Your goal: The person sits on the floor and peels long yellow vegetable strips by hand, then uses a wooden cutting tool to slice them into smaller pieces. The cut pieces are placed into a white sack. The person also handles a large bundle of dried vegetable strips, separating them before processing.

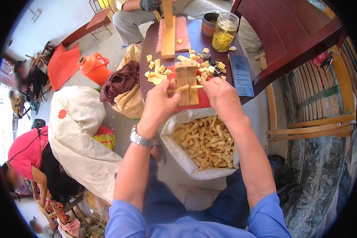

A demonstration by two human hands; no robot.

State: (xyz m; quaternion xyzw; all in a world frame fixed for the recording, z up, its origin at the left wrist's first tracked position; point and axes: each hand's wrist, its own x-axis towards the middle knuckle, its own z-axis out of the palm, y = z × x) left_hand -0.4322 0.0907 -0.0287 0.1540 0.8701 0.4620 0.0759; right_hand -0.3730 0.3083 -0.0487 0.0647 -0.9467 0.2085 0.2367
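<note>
A pale yellow dried strip [184,88] stretches between my two hands, above a wooden block [186,73] with a sloping face. My left hand [163,96], below which a metal watch sits on the wrist, pinches one end between thumb and fingers. The other end is in the fingers of my right hand [223,94]. Under the block lies a red cloth [203,102] at the near edge of a dark oval table [193,28]. Loose yellow pieces [156,78] lie around it. Below my hands, a white woven sack [193,169] holds many tan, knot-like pieces [208,142].
Across the table, a gloved person [150,5] sits by another wooden stand [168,41]. A glass jar [224,34], a dark cup [208,26] and a phone [241,76] stand or lie on the right. An orange thermos [93,68] and white cloth bundle [77,119] are left; a red-brown chair [285,26] is right.
</note>
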